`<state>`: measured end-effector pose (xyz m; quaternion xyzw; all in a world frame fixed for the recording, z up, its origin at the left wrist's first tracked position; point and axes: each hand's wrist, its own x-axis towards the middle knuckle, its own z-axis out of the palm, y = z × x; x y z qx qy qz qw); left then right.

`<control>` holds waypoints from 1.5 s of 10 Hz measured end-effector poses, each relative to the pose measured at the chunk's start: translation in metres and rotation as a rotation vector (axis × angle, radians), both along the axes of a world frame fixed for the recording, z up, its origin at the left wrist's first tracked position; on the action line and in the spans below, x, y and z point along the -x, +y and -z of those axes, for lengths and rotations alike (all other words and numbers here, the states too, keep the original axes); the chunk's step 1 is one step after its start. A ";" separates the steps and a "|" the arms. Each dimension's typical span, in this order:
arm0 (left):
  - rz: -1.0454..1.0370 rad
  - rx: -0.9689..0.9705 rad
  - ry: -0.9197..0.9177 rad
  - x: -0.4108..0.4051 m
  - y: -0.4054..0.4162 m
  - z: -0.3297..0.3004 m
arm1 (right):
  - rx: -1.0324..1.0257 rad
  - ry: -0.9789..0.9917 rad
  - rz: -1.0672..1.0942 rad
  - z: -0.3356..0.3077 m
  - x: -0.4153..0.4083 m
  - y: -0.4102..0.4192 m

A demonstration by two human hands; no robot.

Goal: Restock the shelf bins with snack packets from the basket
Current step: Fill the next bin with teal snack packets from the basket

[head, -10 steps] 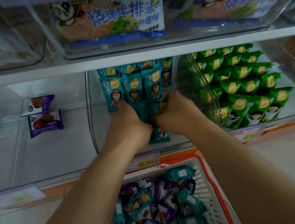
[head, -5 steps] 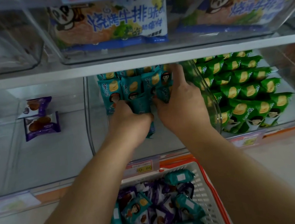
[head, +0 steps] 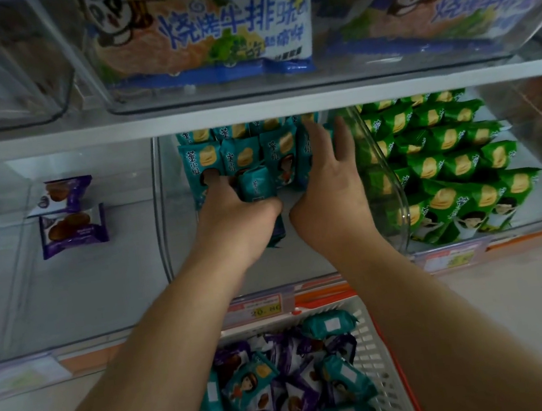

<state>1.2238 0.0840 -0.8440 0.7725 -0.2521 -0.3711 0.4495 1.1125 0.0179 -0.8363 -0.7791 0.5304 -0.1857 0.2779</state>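
Observation:
Both hands reach into the clear middle bin [head: 162, 218] on the lower shelf. My left hand [head: 236, 209] grips a small bunch of teal snack packets [head: 257, 186], one poking up above the fingers and another hanging below the palm. My right hand [head: 332, 191] lies with straight fingers against the right end of the standing teal packet rows [head: 243, 154] at the back of the bin. Below, the white basket with a red rim [head: 380, 355] holds several teal and purple packets [head: 295, 390].
The clear bin on the right holds several rows of green packets [head: 452, 162]. Two purple packets [head: 73, 229] lie in the left bin. Large panda-print bags [head: 207, 32] fill bins on the upper shelf. Price tags [head: 262, 309] run along the orange shelf edge.
Both hands have moved deeper into the middle bin. My right hand let go of the bunch and now lies straight-fingered on the back rows; my left hand still holds teal packets.

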 end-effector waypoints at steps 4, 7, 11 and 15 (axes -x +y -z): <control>-0.095 0.064 0.103 0.001 -0.001 -0.007 | -0.206 0.028 0.020 0.004 0.005 -0.010; -0.135 0.236 0.363 0.000 0.009 -0.011 | -0.516 -0.323 -0.156 0.000 -0.001 -0.006; 0.025 -0.129 -0.188 0.005 0.038 -0.020 | -0.344 -0.198 -0.122 0.020 -0.045 0.022; -0.099 -0.003 0.088 0.003 0.036 -0.016 | -0.447 -0.129 -0.369 0.017 -0.042 0.016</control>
